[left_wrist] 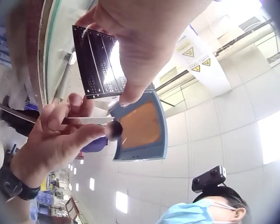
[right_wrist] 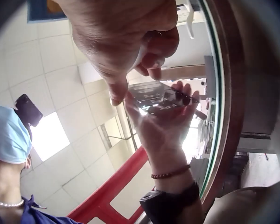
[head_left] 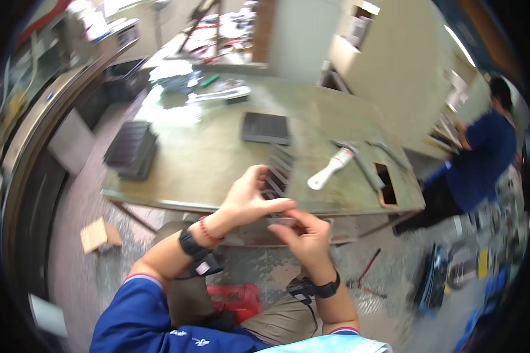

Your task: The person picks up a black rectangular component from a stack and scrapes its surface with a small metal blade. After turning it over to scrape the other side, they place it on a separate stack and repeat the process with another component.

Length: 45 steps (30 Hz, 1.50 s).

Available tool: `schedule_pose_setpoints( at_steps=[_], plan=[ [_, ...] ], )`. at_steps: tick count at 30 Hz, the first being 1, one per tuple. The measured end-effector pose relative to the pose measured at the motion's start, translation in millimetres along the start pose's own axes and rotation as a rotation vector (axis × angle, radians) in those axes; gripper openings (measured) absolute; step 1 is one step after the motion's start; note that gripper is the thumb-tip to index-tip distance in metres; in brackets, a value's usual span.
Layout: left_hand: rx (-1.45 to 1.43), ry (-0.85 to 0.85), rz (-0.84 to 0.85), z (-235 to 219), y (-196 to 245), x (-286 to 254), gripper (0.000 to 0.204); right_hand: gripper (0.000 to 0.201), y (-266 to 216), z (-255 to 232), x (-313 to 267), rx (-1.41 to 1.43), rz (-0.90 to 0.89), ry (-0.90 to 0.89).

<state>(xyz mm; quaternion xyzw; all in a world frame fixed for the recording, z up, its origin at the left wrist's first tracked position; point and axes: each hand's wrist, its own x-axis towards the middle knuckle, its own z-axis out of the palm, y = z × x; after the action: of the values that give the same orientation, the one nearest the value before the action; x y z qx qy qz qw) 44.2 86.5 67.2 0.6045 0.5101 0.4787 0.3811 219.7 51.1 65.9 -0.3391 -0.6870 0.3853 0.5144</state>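
My left hand (head_left: 247, 203) is holding a dark perforated panel (left_wrist: 99, 63) at the near edge of the green workbench (head_left: 206, 159); its fingers are curling round the panel's edge and its thumb is pressing on the face, so they are clamped on it; in the left wrist view the panel is standing nearly upright with light coming through its rows of small holes.

My right hand (head_left: 306, 235) is sitting just beside the left, touching it at the fingertips; it is pinching a thin flat metal strip (left_wrist: 91, 120) between thumb and forefinger, the strip lying level and reaching toward the panel's lower edge; a small dark round piece (left_wrist: 114, 130) is sitting at my thumb tip; what it is, I cannot tell.

On the bench beyond my hands, more dark slats (head_left: 280, 167) are lying in a fanned row; a dark grille tray (head_left: 266, 127) is resting further back; a white-handled tool (head_left: 331, 167) is lying to the right of them; a stack of dark trays (head_left: 132, 150) is overhanging the left end of the bench; a second person in a blue top (head_left: 480, 159) is working at the far right.
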Motion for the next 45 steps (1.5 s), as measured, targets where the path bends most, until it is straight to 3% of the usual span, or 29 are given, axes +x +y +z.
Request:
schedule_pose_setpoints(
  at_steps=[1,4,6,8,9,12,15,19,26,28,37,45],
  plan=[
    [0.016,0.029,0.023,-1.7,1.7,0.6,0.083,0.033,4.3,0.4,7.0,-0.046,-0.003,-0.033],
    [0.074,0.082,-0.03,-13.1,0.3,2.3,0.098,0.021,17.5,11.3,18.1,0.006,0.052,-0.048],
    [0.097,0.08,-0.043,-24.1,-4.2,2.9,0.09,0.014,26.6,15.4,21.8,0.097,0.122,-0.009],
    [-0.242,-0.002,0.018,-33.0,-16.1,6.8,0.069,0.007,36.6,16.4,22.6,0.21,0.288,0.149],
    [-0.527,0.01,0.072,-31.4,-18.9,7.4,0.052,0.011,37.4,11.8,25.8,0.255,0.315,0.12],
    [-0.533,-0.136,-0.213,-46.2,-22.7,10.1,0.03,0.016,44.9,3.8,30.5,0.429,0.383,0.165],
    [-0.525,-0.145,-0.224,-42.8,-28.5,9.0,0.024,0.018,47.3,2.0,27.8,0.444,0.375,0.15],
    [-0.603,-0.175,-0.245,-36.0,-33.5,7.6,0.022,0.018,51.6,-3.2,20.5,0.463,0.398,0.141],
    [-0.492,-0.281,-0.186,-34.1,-34.4,0.6,0.027,0.019,56.3,-14.6,14.6,0.412,0.39,0.106],
    [-0.657,-0.329,-0.259,-34.2,-26.6,-2.8,0.032,0.019,59.0,-16.7,12.6,0.395,0.393,0.102],
    [-0.676,-0.465,-0.2,-43.0,-37.1,-2.0,0.04,0.019,56.0,-15.2,14.8,0.388,0.407,0.082],
    [-0.561,-0.494,-0.208,-45.8,-31.1,-1.7,0.05,0.018,60.3,-16.5,13.5,0.381,0.397,0.069]
  ],
)
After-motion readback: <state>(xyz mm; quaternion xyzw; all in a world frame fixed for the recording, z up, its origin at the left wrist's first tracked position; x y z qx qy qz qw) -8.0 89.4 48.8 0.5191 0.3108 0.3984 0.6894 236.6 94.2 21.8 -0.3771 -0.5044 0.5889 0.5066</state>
